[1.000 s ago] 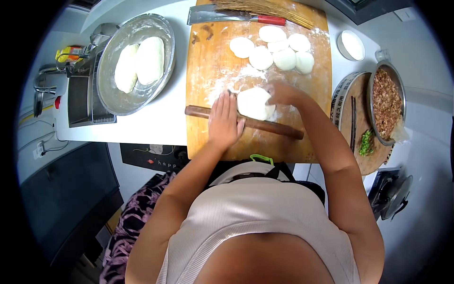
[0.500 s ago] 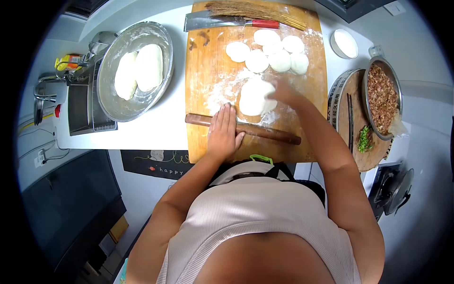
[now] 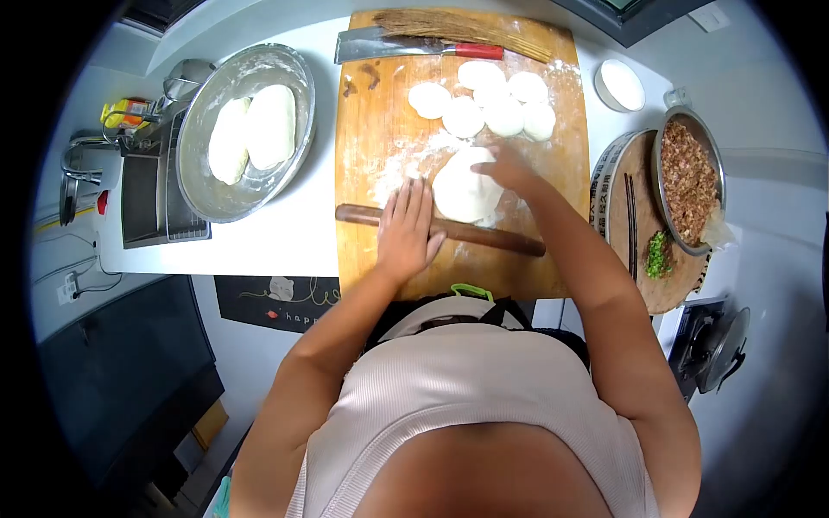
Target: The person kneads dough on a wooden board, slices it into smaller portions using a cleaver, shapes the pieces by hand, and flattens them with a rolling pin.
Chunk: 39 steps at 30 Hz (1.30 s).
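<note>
On a floured wooden board lies a flattened round of white dough. My right hand touches its upper right edge, fingers bent over the rim as if pinching it. Flat across a brown rolling pin rests my left hand, palm down with fingers stretched out, just left of the dough. The pin slants along the board's near side. Several smaller dough pieces sit close together farther back on the board.
At the left, a metal bowl holds two dough rolls. A cleaver and a straw brush lie at the board's far edge. To the right are a white bowl, minced filling, chopsticks and chopped greens.
The dough round looks turned and slightly reshaped, with my right hand's fingers now over its upper edge. My left hand stays on the rolling pin. The whole view has shifted slightly.
</note>
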Tool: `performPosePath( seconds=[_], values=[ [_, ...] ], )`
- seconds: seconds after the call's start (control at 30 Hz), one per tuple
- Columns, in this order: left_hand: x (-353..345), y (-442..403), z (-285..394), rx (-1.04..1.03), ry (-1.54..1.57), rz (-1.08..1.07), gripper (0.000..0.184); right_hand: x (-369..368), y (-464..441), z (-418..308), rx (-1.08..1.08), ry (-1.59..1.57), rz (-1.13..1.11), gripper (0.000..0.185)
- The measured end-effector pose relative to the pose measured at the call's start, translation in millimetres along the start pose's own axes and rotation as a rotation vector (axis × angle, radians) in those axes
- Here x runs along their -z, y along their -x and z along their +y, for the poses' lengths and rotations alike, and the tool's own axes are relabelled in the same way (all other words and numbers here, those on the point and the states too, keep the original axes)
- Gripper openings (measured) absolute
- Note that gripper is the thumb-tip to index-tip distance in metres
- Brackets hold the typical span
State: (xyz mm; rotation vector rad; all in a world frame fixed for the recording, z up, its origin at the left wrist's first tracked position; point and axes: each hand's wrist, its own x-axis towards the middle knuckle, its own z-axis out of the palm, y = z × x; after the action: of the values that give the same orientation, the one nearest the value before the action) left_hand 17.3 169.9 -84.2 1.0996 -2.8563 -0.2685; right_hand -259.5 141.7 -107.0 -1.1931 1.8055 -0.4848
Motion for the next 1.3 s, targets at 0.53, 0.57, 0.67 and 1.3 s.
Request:
performPosePath(
  seconds=[0.53, 0.57, 0.67, 1.3],
  values=[
    [7.8, -51.3, 3.1, -0.028, 0.076, 0.033, 0.082, 16.4, 20.1, -21.1, 0.046, 0.249, -0.081, 0.056],
    [22.9, -23.7, 6.0, -0.066, 0.059, -0.066, 0.08, 12.8, 16.4, -17.0, 0.019, 0.198, -0.035, 0.056],
    [-6.7, 23.2, -7.9, -0.124, 0.146, 0.049, 0.066, -1.8, 17.8, -1.5, -0.065, 0.087, 0.002, 0.054],
    [17.7, -112.3, -44.7, 0.072, -0.046, 0.136, 0.089, -25.2, 38.5, 4.5, 0.214, 0.823, 0.671, 0.078]
  ],
)
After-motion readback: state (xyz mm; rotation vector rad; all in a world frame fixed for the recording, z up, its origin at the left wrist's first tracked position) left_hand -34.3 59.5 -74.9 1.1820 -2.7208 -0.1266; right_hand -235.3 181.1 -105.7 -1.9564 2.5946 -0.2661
